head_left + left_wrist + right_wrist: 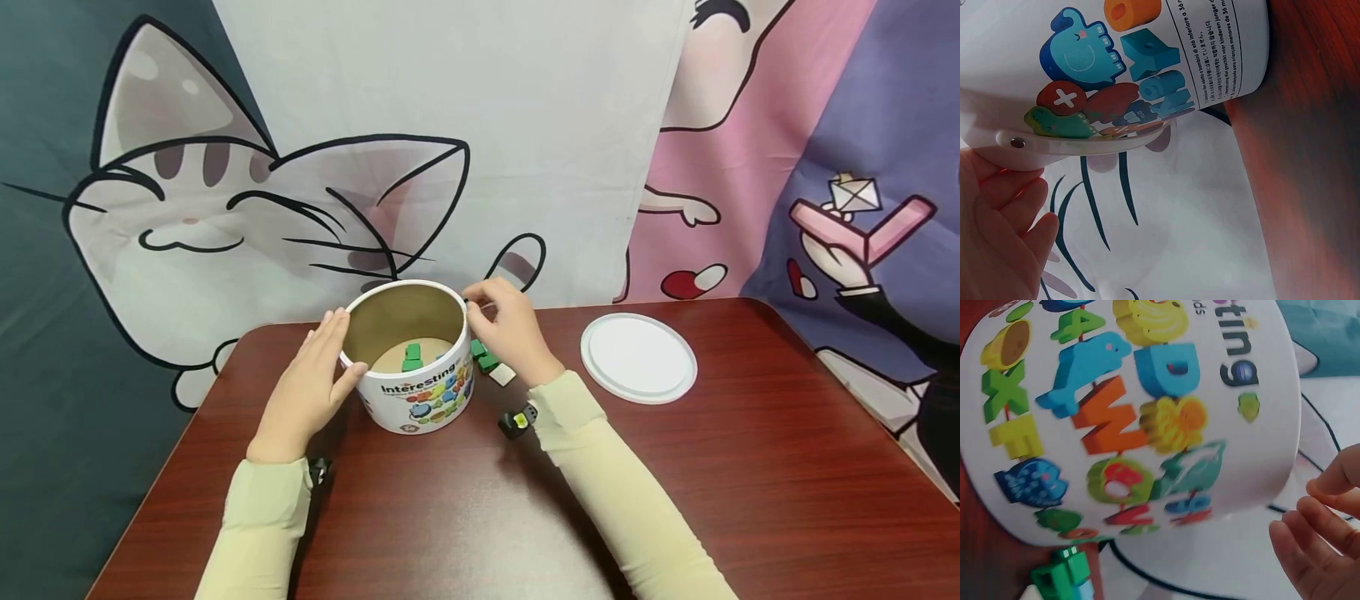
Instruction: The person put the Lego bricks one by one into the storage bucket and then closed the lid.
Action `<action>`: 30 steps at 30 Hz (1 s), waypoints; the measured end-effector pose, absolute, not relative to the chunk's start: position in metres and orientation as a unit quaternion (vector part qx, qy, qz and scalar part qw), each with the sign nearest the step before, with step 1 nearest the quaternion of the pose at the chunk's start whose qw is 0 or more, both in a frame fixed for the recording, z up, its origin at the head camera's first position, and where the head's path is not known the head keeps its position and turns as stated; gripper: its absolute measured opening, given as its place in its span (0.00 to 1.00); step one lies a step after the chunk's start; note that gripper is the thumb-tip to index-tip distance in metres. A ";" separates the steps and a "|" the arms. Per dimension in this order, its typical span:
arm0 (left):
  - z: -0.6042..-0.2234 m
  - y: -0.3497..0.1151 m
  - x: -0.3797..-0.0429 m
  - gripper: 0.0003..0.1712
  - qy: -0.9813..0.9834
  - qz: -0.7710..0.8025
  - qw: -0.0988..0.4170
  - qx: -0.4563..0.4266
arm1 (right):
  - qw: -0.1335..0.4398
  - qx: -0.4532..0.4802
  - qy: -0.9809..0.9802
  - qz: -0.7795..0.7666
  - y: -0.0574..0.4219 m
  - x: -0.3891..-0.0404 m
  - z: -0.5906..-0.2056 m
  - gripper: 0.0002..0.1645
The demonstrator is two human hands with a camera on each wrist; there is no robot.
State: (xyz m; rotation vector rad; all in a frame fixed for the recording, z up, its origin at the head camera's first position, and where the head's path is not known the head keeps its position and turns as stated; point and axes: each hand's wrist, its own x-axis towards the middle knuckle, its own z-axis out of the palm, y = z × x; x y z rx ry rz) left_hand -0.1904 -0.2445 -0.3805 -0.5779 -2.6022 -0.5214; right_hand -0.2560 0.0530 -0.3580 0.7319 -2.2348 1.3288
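Note:
A white printed tub [416,408] with a picture of toy shapes stands upright on the table, its top uncovered. Inside, at the bottom, lie green blocks [412,356]. My left hand [303,392] rests against the tub's left side, fingers extended along the wall and thumb towards the front rim. In the left wrist view, its fingers are beside the white handle [1085,145]. My right hand [513,329] is at the right rim, fingers bent, thumb and fingertips close together. The right wrist view shows no clear object between those fingertips [1310,503].
Right of the tub, small green blocks [483,357] and a whitish piece [502,375] lie on the brown table [420,517]. A round white lid [637,358] lies farther right. Behind the table hangs a cartoon backdrop [555,100].

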 end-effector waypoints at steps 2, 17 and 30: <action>-0.381 -0.245 -0.190 0.46 -0.937 -0.188 0.211 -0.207 | 0.217 0.252 -0.814 0.476 0.059 -0.256 -0.365 0.11; -0.383 -0.243 -0.191 0.43 -0.937 -0.189 0.207 -0.208 | 0.077 0.116 -0.882 0.450 0.089 -0.256 -0.411 0.15; -0.381 -0.245 -0.190 0.46 -0.936 -0.192 0.209 -0.210 | -0.013 0.077 -0.926 0.368 0.099 -0.259 -0.424 0.24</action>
